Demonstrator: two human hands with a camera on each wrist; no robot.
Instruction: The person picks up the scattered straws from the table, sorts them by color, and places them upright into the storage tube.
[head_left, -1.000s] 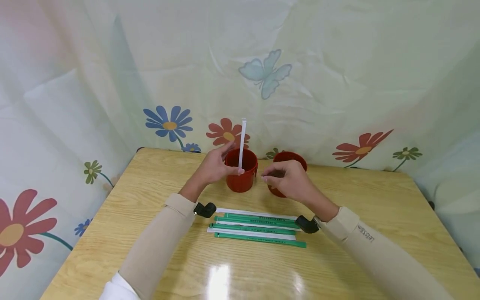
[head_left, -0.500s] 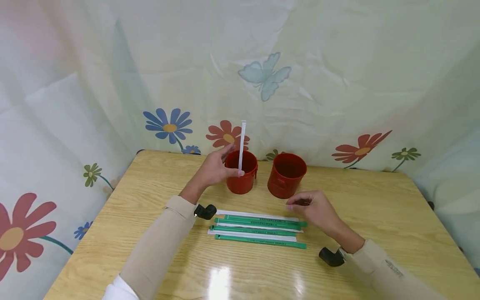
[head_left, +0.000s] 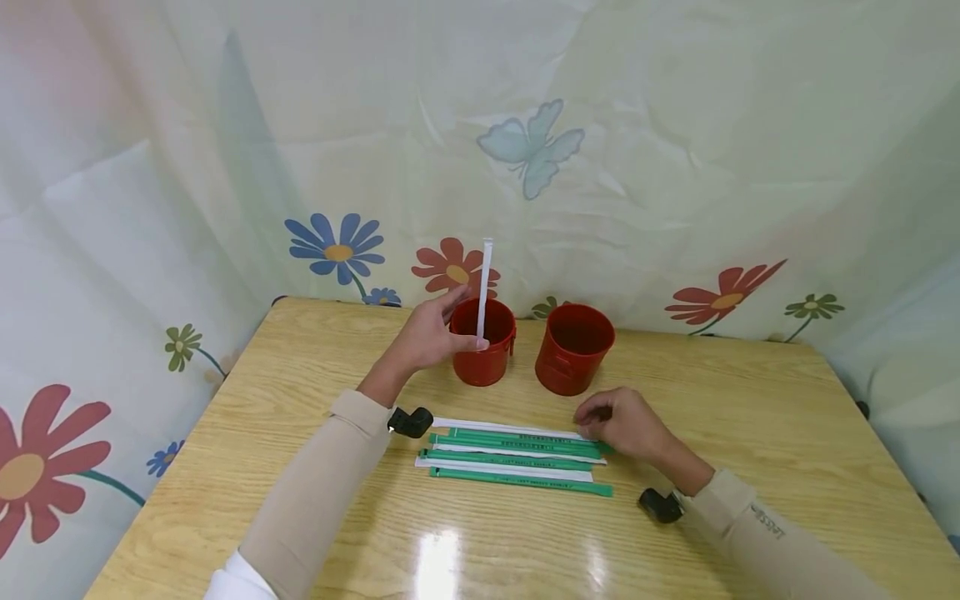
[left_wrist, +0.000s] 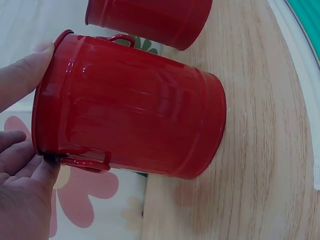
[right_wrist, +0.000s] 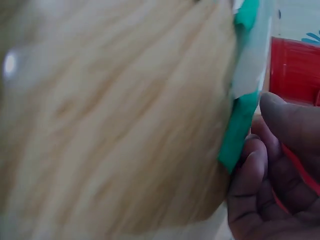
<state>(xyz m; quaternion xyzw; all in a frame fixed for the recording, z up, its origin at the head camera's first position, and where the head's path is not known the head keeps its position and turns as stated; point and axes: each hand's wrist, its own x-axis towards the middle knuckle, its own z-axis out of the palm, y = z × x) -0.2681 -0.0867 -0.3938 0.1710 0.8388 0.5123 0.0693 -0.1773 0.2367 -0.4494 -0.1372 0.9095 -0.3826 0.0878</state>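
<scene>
Left hand (head_left: 427, 335) grips red bucket (head_left: 482, 368) | right hand (head_left: 624, 423) half-curled by straws (head_left: 517, 481), hold unclear | standing straw (head_left: 484, 279): head view only

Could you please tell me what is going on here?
A person's left hand holds a red bucket at its rim, with a white strip standing inside. Their right hand is at the ends of green and white strips on the table; whether it grips one is unclear. Another red bucket stands beside the first.

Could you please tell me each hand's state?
Left hand: holding the left glossy red cylindrical bucket.
Right hand: at slim green and white wrapped straws; grip unclear.
</scene>
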